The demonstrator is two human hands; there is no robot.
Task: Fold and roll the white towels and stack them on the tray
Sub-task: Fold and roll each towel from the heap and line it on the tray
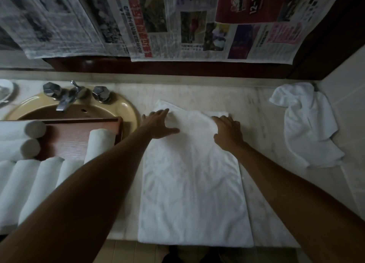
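Note:
A white towel (193, 183) lies folded lengthwise on the marble counter, reaching from the front edge to the middle. My left hand (160, 124) lies flat with straight fingers on its far left corner. At the far right corner my right hand (229, 133) has curled fingers gripping the towel's far edge. A brown wooden tray (79, 132) sits over the sink at the left with several rolled white towels (29, 175) on it. Another white towel (308, 122) lies crumpled at the counter's right end.
A beige sink (126, 108) with a chrome tap (65, 98) lies behind the tray. Newspaper sheets (177, 23) hang over the mirror above the counter. A white tiled wall (347, 96) closes the right side. The counter's front edge runs near the towel's near end.

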